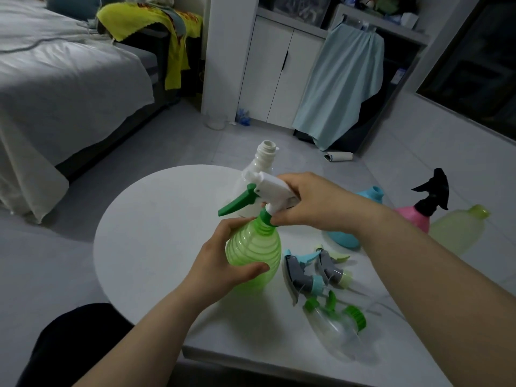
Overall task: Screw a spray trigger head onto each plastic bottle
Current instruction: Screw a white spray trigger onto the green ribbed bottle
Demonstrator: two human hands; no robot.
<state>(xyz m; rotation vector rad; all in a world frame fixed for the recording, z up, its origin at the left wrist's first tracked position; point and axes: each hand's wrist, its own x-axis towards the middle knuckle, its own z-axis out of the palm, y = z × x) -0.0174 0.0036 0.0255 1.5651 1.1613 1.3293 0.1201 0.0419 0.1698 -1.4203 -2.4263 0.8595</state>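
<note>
Over the middle of the white round table (145,224), the left hand (220,263) grips the green ribbed bottle (251,247) round its belly, thumb across the front and fingers curled behind it. The bottle stands roughly upright, and its wall shows only moulded ribs. The right hand (315,202) is wrapped round the back of the white spray trigger head (269,185), with its fingertips at the green collar (265,218) that sits on the bottle's neck. The head's green lever (237,203) points left and downward.

Just behind the held bottle stands a clear bottle (265,157) with a bare threaded neck. To the right, partly hidden by the right forearm, a blue bottle (344,238) lies on its side. Further right are a pink bottle (418,219) wearing a black trigger head (432,191) and a pale yellow-green bottle (458,233) on its side (whether these two rest on the table or beyond it I cannot tell).

Near the table's front right lie three loose heads close together: a grey and blue head (303,277), a grey and pale green head (332,270), and a clear head with green parts (337,322).

Beyond the table are a bed (55,88), a yellow cloth (156,20), a white cabinet (276,71) and a hanging light blue cloth (343,79).
</note>
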